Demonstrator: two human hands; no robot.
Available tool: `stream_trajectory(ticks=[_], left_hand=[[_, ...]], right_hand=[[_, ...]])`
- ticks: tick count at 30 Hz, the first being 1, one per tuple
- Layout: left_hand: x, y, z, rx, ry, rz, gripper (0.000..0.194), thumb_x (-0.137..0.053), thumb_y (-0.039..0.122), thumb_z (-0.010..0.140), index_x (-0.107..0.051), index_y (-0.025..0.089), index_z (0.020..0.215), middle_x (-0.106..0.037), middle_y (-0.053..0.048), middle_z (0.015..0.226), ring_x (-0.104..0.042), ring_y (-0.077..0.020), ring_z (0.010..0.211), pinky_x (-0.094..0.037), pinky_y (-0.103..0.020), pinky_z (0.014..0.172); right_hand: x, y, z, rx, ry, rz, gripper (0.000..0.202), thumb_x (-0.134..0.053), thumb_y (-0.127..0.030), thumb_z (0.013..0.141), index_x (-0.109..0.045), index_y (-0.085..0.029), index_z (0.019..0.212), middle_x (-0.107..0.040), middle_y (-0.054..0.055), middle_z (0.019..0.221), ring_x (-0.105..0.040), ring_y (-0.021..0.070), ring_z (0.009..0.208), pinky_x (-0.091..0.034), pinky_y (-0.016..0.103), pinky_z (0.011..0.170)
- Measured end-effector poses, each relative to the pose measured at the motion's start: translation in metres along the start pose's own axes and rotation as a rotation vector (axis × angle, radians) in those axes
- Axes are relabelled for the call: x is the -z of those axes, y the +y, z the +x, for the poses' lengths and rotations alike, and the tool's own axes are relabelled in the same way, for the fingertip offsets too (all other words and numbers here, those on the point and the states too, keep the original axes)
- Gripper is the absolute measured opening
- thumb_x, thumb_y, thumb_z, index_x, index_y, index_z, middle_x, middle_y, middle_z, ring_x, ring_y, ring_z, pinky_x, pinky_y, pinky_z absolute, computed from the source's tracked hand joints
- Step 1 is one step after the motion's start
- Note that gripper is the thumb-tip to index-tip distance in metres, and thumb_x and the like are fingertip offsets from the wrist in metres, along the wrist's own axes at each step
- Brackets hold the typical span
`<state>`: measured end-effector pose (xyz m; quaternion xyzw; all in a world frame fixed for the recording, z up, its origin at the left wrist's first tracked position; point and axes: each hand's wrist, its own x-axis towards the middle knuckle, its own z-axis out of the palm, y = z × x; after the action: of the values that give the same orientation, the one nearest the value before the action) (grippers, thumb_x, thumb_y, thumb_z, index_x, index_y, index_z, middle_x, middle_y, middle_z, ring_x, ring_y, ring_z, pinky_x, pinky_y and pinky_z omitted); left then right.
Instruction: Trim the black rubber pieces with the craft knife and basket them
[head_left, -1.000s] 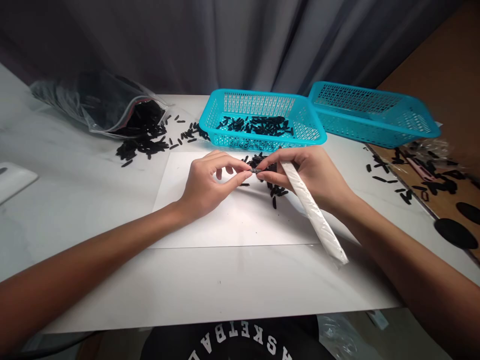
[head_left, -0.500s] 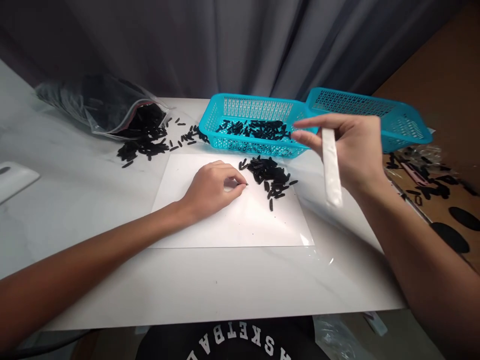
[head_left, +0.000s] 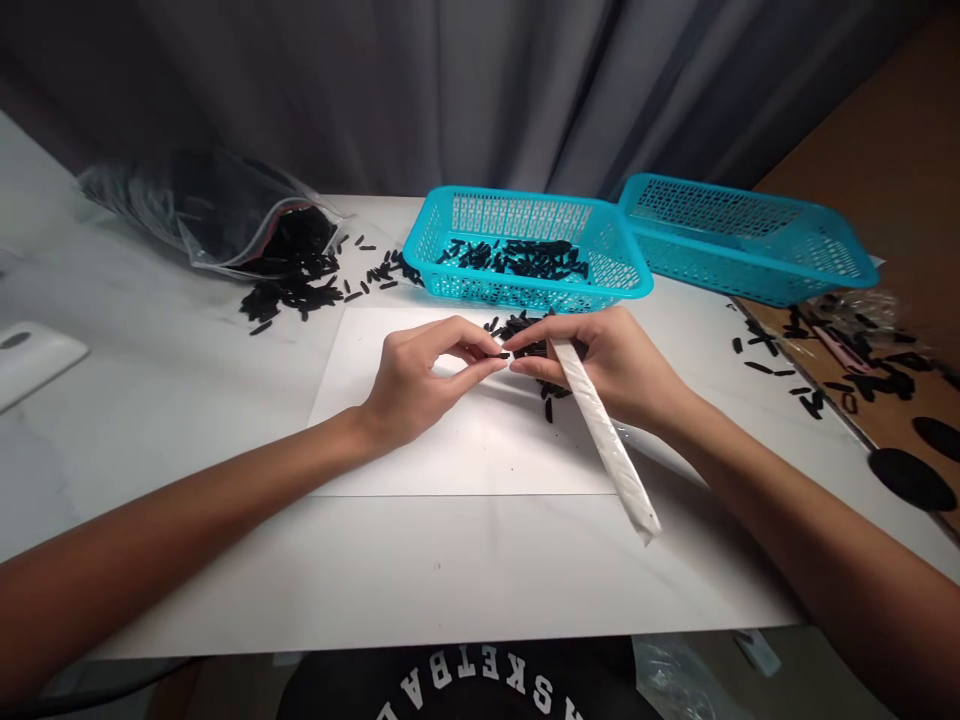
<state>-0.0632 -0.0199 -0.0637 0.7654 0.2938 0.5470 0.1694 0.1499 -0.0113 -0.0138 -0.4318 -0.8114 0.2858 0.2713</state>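
Observation:
My left hand [head_left: 420, 375] pinches a small black piece [head_left: 502, 355] above the white sheet [head_left: 420, 460]. My right hand [head_left: 615, 365] faces it, its thumb and forefinger tips beside the piece with a small gap between them. Held in the curled fingers of that hand is a long white wrapped stick [head_left: 607, 440], slanting down to the right. Partly hidden behind my right fingers is a pile of black pieces [head_left: 549, 408]. Beyond it stands a blue basket [head_left: 525, 295] with many black pieces inside.
A second blue basket [head_left: 750, 265] stands at the back right. At the back left a plastic bag [head_left: 217, 215] lies open with black pieces spilling out. A white object [head_left: 37, 360] rests at the left edge. More black pieces and discs [head_left: 911, 480] lie on the right.
My right hand has come down and left from near the baskets to my left fingertips, carrying the white stick. My left hand has shifted slightly, still pinching the piece.

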Motion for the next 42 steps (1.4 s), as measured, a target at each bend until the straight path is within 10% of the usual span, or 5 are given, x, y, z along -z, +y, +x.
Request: stream_trajectory(ticks=[42], left_hand=[[0.002,0.002,0.004,0.103,-0.04,0.087,0.007,-0.082,0.02,0.081,-0.077,0.02,0.085,-0.078,-0.001,0.081,-0.065,-0.0123,0.07,-0.051,-0.025,0.06]], right_hand=[[0.009,-0.006,0.0,-0.04,-0.029,0.021,0.028,-0.073,-0.048,0.085,-0.078,-0.021,0.084,-0.069,0.001,0.068,-0.056,0.0151,0.058,-0.042,0.03,0.06]])
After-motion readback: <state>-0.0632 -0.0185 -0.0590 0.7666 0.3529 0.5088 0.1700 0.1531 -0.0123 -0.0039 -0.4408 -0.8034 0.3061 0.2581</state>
